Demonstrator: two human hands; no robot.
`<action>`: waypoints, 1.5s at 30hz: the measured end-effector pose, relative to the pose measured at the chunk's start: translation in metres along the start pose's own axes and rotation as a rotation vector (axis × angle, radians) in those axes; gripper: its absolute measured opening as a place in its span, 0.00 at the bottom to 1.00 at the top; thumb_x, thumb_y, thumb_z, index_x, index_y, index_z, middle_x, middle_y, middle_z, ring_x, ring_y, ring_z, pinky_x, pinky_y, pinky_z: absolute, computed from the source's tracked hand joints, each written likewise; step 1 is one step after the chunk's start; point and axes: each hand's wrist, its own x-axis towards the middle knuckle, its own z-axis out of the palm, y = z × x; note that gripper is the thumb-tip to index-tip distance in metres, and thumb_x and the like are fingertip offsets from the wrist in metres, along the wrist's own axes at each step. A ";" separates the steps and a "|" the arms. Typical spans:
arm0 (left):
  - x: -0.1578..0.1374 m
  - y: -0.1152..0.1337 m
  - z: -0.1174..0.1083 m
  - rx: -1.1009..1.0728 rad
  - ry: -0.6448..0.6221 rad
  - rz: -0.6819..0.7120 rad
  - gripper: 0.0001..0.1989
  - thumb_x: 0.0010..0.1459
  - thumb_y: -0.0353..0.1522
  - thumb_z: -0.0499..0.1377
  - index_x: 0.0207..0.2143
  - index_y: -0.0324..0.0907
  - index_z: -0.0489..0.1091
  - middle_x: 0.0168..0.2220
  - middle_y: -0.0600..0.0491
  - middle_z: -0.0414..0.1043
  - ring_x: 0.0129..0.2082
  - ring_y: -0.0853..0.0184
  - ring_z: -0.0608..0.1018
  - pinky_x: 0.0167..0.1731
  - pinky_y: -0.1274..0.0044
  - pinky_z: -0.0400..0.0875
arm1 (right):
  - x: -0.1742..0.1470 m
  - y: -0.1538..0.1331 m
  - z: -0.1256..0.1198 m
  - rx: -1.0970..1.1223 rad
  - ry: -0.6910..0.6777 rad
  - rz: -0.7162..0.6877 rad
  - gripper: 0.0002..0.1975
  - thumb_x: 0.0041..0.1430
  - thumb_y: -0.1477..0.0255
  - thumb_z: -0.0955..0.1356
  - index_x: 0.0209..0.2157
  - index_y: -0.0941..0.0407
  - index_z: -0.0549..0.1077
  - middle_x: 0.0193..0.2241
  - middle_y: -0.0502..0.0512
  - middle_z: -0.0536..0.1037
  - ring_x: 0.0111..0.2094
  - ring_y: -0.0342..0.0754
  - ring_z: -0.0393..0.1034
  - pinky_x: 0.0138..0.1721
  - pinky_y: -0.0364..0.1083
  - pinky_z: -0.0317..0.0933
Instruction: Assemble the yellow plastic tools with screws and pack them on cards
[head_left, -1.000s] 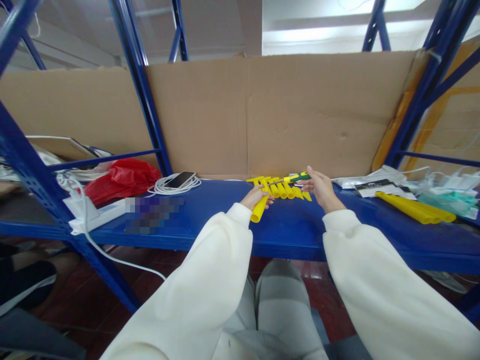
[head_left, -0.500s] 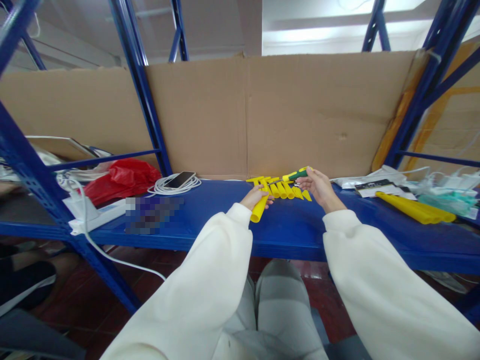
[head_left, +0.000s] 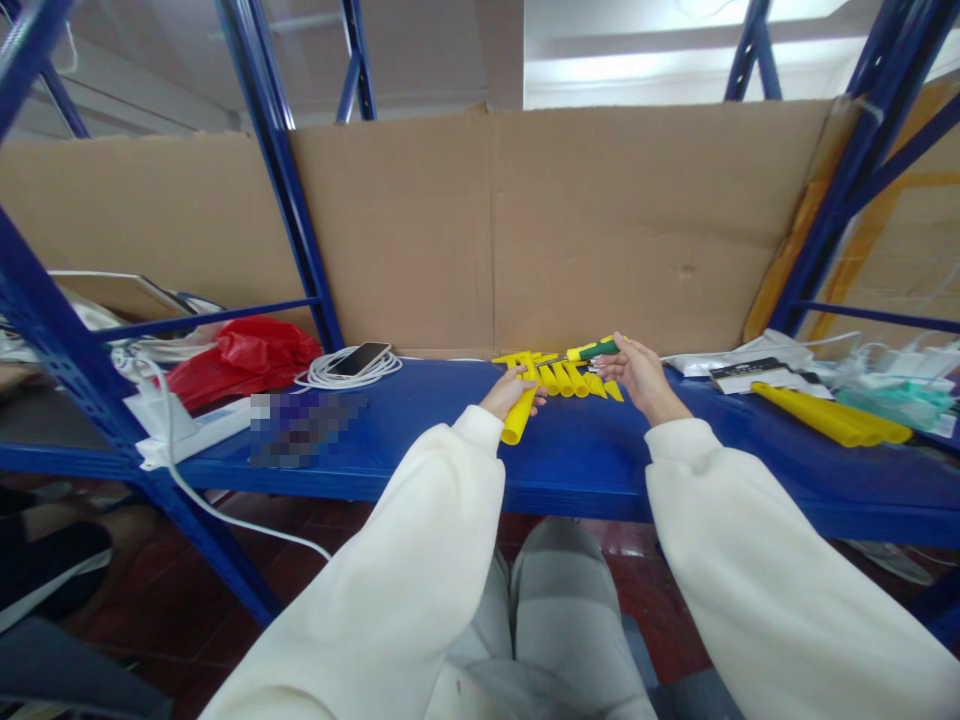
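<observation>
Barely shifts screwdriver (head_left: 591,349) since earlier frame, holding it in right grip (head_left: 641,377) and pointing it toward yellow tube (head_left: 516,422) clasped in left grip (head_left: 498,397), likely for steadying.

phone (head_left: 363,358) on cable coil (head_left: 321,373), left | tube row (head_left: 577,380) apparently on shelf (head_left: 427,395) | cardboard (head_left: 600,230) behind

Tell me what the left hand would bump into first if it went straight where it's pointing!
The left hand would probably meet the row of yellow tubes, just past the yellow tube it holds. Depth is hard to judge, so it might brush the screwdriver first.
</observation>
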 end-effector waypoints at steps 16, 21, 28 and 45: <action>-0.003 0.002 0.003 -0.176 0.054 0.156 0.33 0.60 0.22 0.58 0.66 0.47 0.57 0.40 0.48 0.79 0.17 0.75 0.70 0.17 0.82 0.63 | -0.002 -0.003 0.001 0.002 -0.022 0.041 0.14 0.65 0.63 0.70 0.30 0.55 0.65 0.18 0.49 0.77 0.14 0.40 0.69 0.16 0.35 0.62; -0.003 0.003 0.003 -0.197 0.149 0.174 0.32 0.58 0.21 0.57 0.65 0.44 0.61 0.35 0.50 0.77 0.17 0.75 0.70 0.16 0.82 0.62 | -0.002 -0.001 0.002 -0.042 -0.056 0.027 0.14 0.63 0.63 0.71 0.30 0.55 0.66 0.17 0.47 0.76 0.15 0.40 0.70 0.17 0.35 0.63; 0.006 0.000 -0.001 -0.241 0.348 0.196 0.36 0.56 0.21 0.58 0.67 0.45 0.60 0.33 0.52 0.74 0.18 0.75 0.70 0.19 0.82 0.66 | -0.005 0.005 0.004 -0.234 -0.076 0.068 0.12 0.66 0.66 0.70 0.30 0.55 0.66 0.15 0.47 0.73 0.15 0.40 0.70 0.18 0.36 0.63; 0.029 -0.015 -0.002 -0.104 0.155 0.111 0.47 0.51 0.17 0.57 0.73 0.43 0.50 0.54 0.40 0.76 0.39 0.61 0.83 0.31 0.77 0.78 | -0.003 0.022 -0.002 -0.944 -0.418 0.230 0.05 0.63 0.71 0.72 0.36 0.59 0.74 0.24 0.52 0.79 0.19 0.38 0.68 0.18 0.35 0.59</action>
